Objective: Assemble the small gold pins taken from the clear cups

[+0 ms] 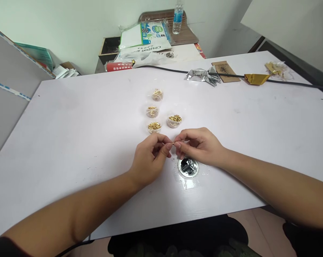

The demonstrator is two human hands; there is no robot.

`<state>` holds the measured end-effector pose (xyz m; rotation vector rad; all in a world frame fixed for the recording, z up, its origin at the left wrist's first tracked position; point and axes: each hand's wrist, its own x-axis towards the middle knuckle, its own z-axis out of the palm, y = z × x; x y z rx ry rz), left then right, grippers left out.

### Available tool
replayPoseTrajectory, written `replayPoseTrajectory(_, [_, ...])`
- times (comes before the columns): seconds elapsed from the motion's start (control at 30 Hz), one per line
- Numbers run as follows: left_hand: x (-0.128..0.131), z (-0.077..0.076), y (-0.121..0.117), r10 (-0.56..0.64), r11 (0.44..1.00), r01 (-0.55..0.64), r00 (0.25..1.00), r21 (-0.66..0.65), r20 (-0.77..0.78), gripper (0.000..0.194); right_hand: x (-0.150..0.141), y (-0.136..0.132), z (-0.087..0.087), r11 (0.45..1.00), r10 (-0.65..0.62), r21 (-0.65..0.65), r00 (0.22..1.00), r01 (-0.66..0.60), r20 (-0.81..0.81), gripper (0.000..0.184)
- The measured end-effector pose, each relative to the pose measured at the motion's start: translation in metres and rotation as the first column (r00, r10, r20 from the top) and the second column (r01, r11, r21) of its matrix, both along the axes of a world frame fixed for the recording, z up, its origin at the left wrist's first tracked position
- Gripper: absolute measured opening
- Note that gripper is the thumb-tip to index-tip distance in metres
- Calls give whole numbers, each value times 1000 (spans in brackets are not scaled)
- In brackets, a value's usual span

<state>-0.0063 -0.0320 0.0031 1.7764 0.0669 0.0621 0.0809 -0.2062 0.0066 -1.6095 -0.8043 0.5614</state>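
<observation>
My left hand [150, 157] and my right hand [201, 145] meet over the middle of the white table. Between their fingertips is a thin gold-coloured pin [173, 143], pinched from both sides; its ends are hidden by the fingers. Just beyond my hands stand several small clear cups of tiny gold metal parts, among them a near left cup [154, 127] and a right cup [174, 121]. Below my right hand, a round silver-rimmed opening [188, 175] with black inside sits in the tabletop, clear film or tape around it.
A black cable [172, 70] runs along the table's back, past crumpled silver foil [200, 75], a brown cardboard piece [225, 71] and gold foil [256, 79]. Behind stand a water bottle [178, 18] and plastic packages [145, 35]. A grey partition [14, 82] borders the left.
</observation>
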Motion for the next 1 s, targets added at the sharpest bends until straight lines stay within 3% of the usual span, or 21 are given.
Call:
replayPoseTrajectory(0.13, [2,1,1,-11,997,10,1000,-75,-20,19,3,0,-2,1000,5,19,974,-10,227,14])
replayPoseTrajectory(0.3, [3,1,1,-26,994,22,999,-105,-31,20,7,-1,-2,1000,8,-7,841,-5,541,13])
replayPoseTrajectory(0.57, [3,2,1,-30,993,23,998,-113,-63,22,8,-3,1,998,11,-55,729,37,684,11])
replayPoseTrajectory(1.0, [5,2,2,-45,987,34,997,-159,-65,22,8,-3,0,1000,-18,-2,749,26,662,11])
